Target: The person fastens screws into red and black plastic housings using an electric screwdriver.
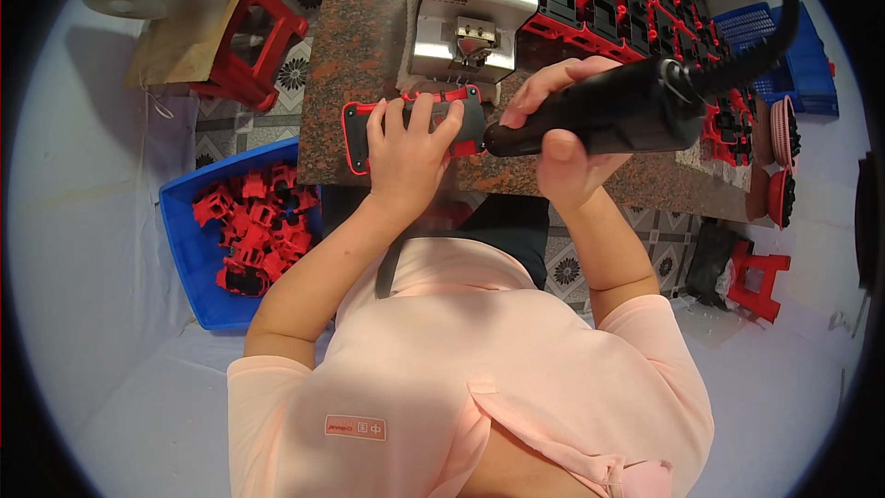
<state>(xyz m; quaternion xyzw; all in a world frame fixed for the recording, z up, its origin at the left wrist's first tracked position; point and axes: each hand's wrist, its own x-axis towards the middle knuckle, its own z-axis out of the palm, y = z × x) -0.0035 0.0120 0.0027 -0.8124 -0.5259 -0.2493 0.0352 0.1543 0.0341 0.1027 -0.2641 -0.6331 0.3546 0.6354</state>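
A flat black plastic housing with red edging [472,117] lies on the speckled stone table near its front edge. My left hand [406,155] rests over it from above, fingers bent across its top and gripping it. In my right hand [573,171] is a thick black electric screwdriver [608,115], held almost level with the thumb below and fingers above. Its narrow end points left and reaches the right end of the housing; whether it touches a screw is hidden. A black cable [779,28] curves up from its back end.
Just beyond the housing stands a silver screw feeder [461,23]. Stacked red-and-black housings [608,0] fill the table's far right. A blue bin [189,249] of red parts sits lower left. Red stools [263,37] and blue baskets [811,65] flank the table [355,28].
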